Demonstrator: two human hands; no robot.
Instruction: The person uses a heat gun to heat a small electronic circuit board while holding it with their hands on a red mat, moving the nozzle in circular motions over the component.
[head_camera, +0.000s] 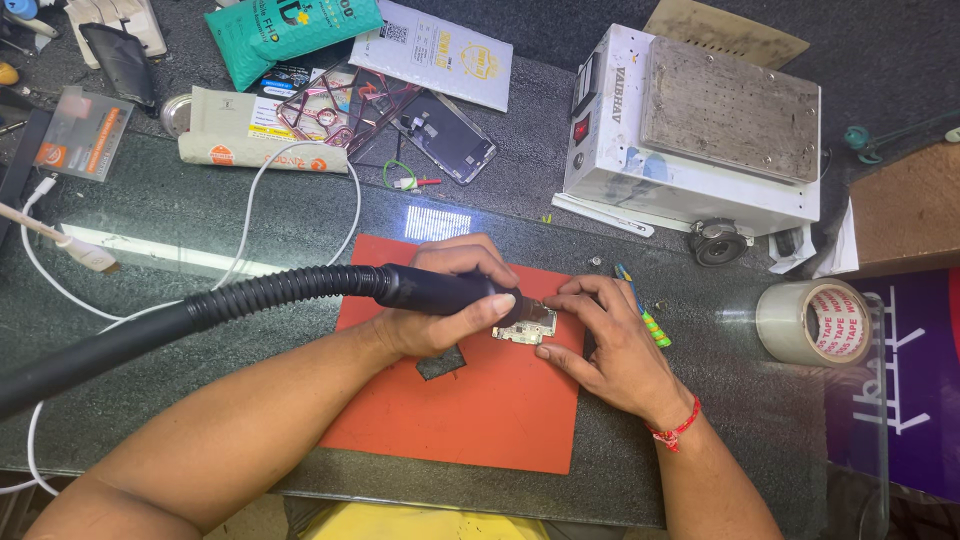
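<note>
Left hand (440, 320) clenched round black hose-fed heat tool (440, 290), nozzle at small circuit board (527, 325) on orange mat (480, 400), mid-desk. Right hand (610, 345) fingers pin board's right edge. Heating step under way; next calls for steady nozzle, firm hold.

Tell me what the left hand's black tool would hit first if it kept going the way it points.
The left hand aims the black hot-air handpiece rightward at the small circuit board on the orange mat. It likely meets the board first, then the right hand.
</note>
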